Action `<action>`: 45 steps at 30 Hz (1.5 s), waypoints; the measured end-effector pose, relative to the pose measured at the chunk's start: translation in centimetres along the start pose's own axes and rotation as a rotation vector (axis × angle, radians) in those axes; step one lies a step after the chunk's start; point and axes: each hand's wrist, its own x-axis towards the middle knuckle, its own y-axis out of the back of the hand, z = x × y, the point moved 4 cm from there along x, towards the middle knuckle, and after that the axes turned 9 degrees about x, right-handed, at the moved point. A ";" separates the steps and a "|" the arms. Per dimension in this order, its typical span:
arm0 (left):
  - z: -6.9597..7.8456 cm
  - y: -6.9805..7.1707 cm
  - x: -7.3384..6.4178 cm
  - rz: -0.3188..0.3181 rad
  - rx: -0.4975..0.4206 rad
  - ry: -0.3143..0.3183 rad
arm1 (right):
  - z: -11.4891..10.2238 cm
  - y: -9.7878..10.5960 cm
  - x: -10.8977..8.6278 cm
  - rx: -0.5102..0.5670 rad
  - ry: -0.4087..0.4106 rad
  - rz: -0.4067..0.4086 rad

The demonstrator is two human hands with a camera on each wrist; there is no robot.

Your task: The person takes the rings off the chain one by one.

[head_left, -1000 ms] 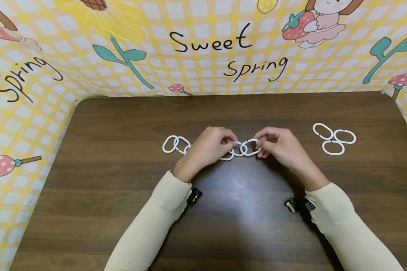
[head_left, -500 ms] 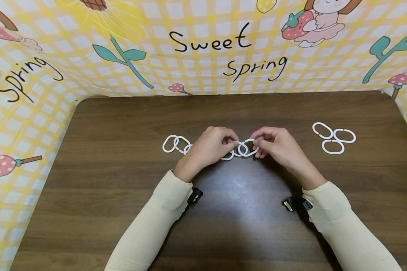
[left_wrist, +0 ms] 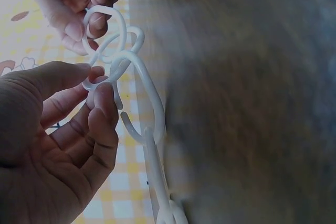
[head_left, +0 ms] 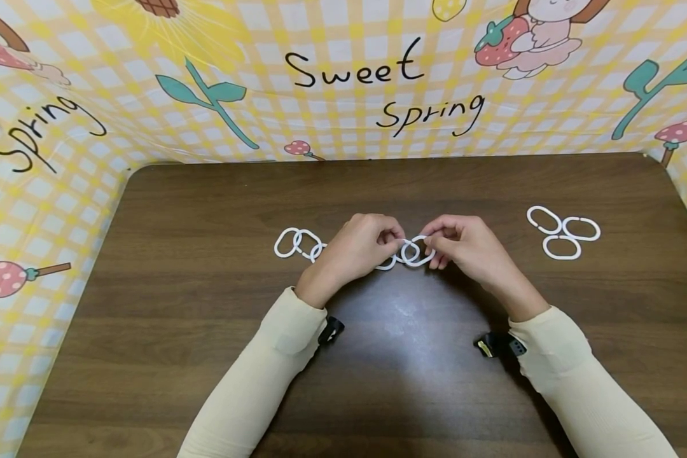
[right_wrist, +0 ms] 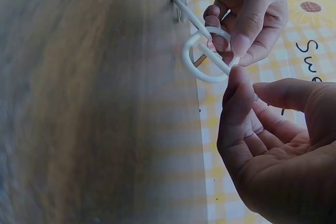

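Observation:
In the head view my left hand is over the middle of a chain of white plastic C-shaped links. Its thumb and fingers pinch one chain link. Facing it, my right hand pinches the far side of the end link, which overlaps the left hand's link. Whether these two are fully hooked through each other I cannot tell. Another link dangles below the left fingers, its gap visible. Toward the left, the chain's other end lies on the table, with the part between hidden under my left hand.
Three white links lie close together at the table's right. The brown wooden table ends at the back against a yellow checked cloth. A black wrist device shows at the left cuff, and another at the right.
My right hand has shifted slightly left with its link, so this link overlaps the left hand's link more. The left hand has edged slightly right. Both keep their pinch.

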 end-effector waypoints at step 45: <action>0.3 0.0 0.1 0.003 0.005 -0.011 | -0.8 -0.6 -1.0 -0.121 0.047 0.031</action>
